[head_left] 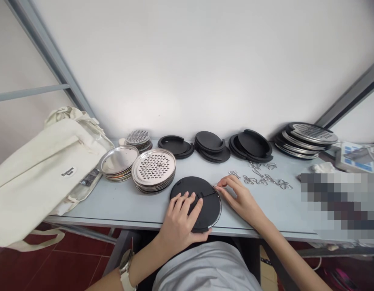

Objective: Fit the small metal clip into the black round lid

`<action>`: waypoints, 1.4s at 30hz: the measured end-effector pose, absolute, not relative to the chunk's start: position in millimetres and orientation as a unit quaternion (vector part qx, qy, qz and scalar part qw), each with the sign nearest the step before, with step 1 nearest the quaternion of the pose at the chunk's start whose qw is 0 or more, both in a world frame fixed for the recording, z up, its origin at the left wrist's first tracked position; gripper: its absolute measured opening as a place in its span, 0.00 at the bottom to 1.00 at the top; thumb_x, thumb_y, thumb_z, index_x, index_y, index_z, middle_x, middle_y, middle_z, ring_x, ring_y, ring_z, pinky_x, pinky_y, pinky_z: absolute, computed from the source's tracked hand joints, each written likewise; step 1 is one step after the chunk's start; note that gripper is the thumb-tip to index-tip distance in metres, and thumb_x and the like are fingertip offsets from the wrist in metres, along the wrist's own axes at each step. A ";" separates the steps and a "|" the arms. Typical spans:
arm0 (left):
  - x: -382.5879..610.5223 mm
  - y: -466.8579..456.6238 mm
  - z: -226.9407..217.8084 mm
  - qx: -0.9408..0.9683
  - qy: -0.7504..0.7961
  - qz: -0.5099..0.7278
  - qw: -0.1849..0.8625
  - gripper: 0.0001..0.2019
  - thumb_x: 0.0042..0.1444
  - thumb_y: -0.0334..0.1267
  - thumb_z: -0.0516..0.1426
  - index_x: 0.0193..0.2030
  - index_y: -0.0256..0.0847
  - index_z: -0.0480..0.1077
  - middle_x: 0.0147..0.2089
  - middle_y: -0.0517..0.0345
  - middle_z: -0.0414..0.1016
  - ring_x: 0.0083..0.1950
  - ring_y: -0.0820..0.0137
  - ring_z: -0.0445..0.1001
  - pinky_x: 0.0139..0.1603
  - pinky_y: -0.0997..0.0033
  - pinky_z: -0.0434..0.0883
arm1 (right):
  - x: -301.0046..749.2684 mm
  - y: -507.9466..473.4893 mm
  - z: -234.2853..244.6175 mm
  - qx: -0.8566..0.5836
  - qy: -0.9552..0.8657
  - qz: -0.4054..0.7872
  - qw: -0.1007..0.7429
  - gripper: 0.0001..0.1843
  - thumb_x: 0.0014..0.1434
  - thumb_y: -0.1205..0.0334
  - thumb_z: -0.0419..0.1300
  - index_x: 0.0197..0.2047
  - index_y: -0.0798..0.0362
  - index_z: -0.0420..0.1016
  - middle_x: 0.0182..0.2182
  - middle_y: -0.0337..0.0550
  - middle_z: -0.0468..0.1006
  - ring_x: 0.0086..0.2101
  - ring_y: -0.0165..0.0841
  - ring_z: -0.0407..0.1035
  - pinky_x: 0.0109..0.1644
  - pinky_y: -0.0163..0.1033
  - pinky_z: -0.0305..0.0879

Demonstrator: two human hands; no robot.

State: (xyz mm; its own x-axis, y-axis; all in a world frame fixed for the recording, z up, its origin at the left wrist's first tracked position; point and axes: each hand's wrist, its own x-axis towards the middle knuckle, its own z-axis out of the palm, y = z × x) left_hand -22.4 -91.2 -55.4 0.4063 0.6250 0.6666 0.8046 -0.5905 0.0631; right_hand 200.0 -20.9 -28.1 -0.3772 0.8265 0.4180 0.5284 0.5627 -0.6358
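Observation:
A round black plastic disc with a silvery rim along its right side lies at the table's front edge. My left hand grips it, fingers spread over the top and thumb at the near edge. At the disc's upper right edge, my right hand pinches a small metal wire piece, mostly hidden by the fingertips. Bent wire clips lie loose beyond my right hand. To the left of the disc stands a stack of metal grater discs, its top one perforated.
Plain metal discs and smaller grater plates are stacked at left. Black plastic discs and rings line the wall. Another disc stack stands back right, near a blue-white box. A cream backpack leans over the left end.

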 end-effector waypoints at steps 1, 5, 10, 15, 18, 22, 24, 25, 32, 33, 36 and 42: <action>-22.4 -91.2 -55.3 -0.828 -0.431 -0.332 0.135 0.28 0.53 0.52 0.59 0.57 0.36 0.69 0.54 0.44 0.72 0.56 0.55 0.69 0.60 0.53 0.62 | 200.1 -20.9 -27.9 -0.418 -0.808 0.195 0.367 0.08 0.67 0.59 0.51 0.38 0.50 0.68 0.37 0.46 0.71 0.41 0.39 0.67 0.46 0.44 0.63; -22.0 -91.0 -54.1 -0.827 -0.433 -0.331 0.139 0.29 0.53 0.52 0.59 0.57 0.36 0.69 0.54 0.44 0.72 0.56 0.55 0.69 0.59 0.53 0.63 | 199.4 -21.3 -27.1 -0.425 -0.823 0.171 0.337 0.08 0.68 0.59 0.51 0.38 0.49 0.68 0.33 0.43 0.73 0.38 0.38 0.67 0.47 0.46 0.61; -21.8 -91.2 -53.1 -0.826 -0.433 -0.331 0.143 0.28 0.52 0.52 0.59 0.56 0.37 0.70 0.54 0.44 0.72 0.56 0.56 0.69 0.59 0.53 0.64 | 198.0 -21.9 -25.1 -0.435 -0.823 0.174 0.321 0.10 0.68 0.57 0.51 0.36 0.49 0.69 0.30 0.42 0.74 0.35 0.38 0.67 0.46 0.47 0.61; -21.4 -91.0 -52.7 -0.825 -0.433 -0.333 0.147 0.28 0.52 0.52 0.60 0.56 0.36 0.70 0.53 0.44 0.72 0.56 0.56 0.70 0.59 0.54 0.64 | 197.8 -22.7 -25.7 -0.455 -0.790 0.233 0.340 0.13 0.67 0.53 0.51 0.37 0.49 0.71 0.29 0.43 0.75 0.31 0.36 0.68 0.40 0.43 0.65; -21.4 -90.9 -53.0 -0.825 -0.434 -0.332 0.147 0.28 0.51 0.51 0.60 0.56 0.37 0.70 0.53 0.44 0.72 0.56 0.56 0.70 0.59 0.54 0.64 | 195.8 -23.2 -27.9 -0.465 -0.766 0.268 0.354 0.13 0.66 0.51 0.52 0.38 0.50 0.71 0.30 0.43 0.76 0.31 0.36 0.69 0.37 0.41 0.67; -21.7 -91.1 -54.2 -0.825 -0.433 -0.335 0.140 0.28 0.52 0.51 0.59 0.57 0.37 0.69 0.54 0.44 0.72 0.56 0.56 0.69 0.59 0.53 0.63 | 189.7 -24.2 -29.8 -0.469 -0.756 0.267 0.371 0.12 0.66 0.53 0.53 0.40 0.50 0.72 0.34 0.45 0.76 0.34 0.36 0.70 0.40 0.41 0.68; -21.8 -91.3 -54.6 -0.825 -0.434 -0.333 0.141 0.28 0.53 0.52 0.59 0.57 0.37 0.69 0.54 0.44 0.72 0.56 0.55 0.69 0.59 0.53 0.63 | 187.2 -24.8 -29.2 -0.464 -0.765 0.255 0.369 0.12 0.67 0.54 0.52 0.41 0.50 0.73 0.35 0.45 0.75 0.35 0.37 0.70 0.42 0.42 0.67; -21.8 -91.3 -54.8 -0.825 -0.434 -0.331 0.143 0.28 0.52 0.52 0.59 0.57 0.37 0.69 0.54 0.44 0.72 0.56 0.55 0.69 0.59 0.53 0.64 | 186.5 -25.2 -28.6 -0.460 -0.770 0.250 0.365 0.12 0.67 0.55 0.51 0.42 0.50 0.73 0.35 0.46 0.74 0.35 0.37 0.70 0.42 0.42 0.67; -21.5 -91.3 -53.0 -0.825 -0.435 -0.327 0.154 0.29 0.51 0.52 0.60 0.56 0.37 0.70 0.53 0.44 0.73 0.55 0.56 0.70 0.58 0.53 0.65 | 186.3 -27.6 -27.4 -0.433 -0.803 0.219 0.347 0.14 0.69 0.60 0.46 0.49 0.48 0.72 0.37 0.47 0.72 0.39 0.38 0.70 0.45 0.43 0.68; -21.5 -91.2 -52.8 -0.825 -0.434 -0.327 0.153 0.29 0.51 0.52 0.60 0.56 0.37 0.70 0.53 0.44 0.73 0.55 0.56 0.70 0.58 0.54 0.65 | 186.4 -27.8 -28.1 -0.429 -0.807 0.216 0.345 0.15 0.69 0.60 0.46 0.51 0.48 0.71 0.37 0.47 0.72 0.39 0.38 0.70 0.45 0.43 0.68; -21.6 -90.8 -53.0 -0.825 -0.434 -0.329 0.148 0.29 0.52 0.52 0.60 0.56 0.37 0.70 0.53 0.44 0.73 0.55 0.55 0.70 0.58 0.53 0.65 | 186.3 -28.4 -29.3 -0.421 -0.816 0.211 0.336 0.15 0.69 0.62 0.46 0.52 0.48 0.70 0.37 0.47 0.71 0.39 0.38 0.69 0.45 0.43 0.68; -22.2 -90.6 -53.9 -0.827 -0.431 -0.329 0.145 0.28 0.53 0.52 0.58 0.57 0.36 0.69 0.54 0.44 0.72 0.55 0.55 0.70 0.59 0.53 0.64 | 184.5 -30.9 -27.1 -0.426 -0.818 0.212 0.323 0.13 0.66 0.65 0.47 0.50 0.49 0.69 0.37 0.45 0.69 0.38 0.37 0.68 0.45 0.44 0.66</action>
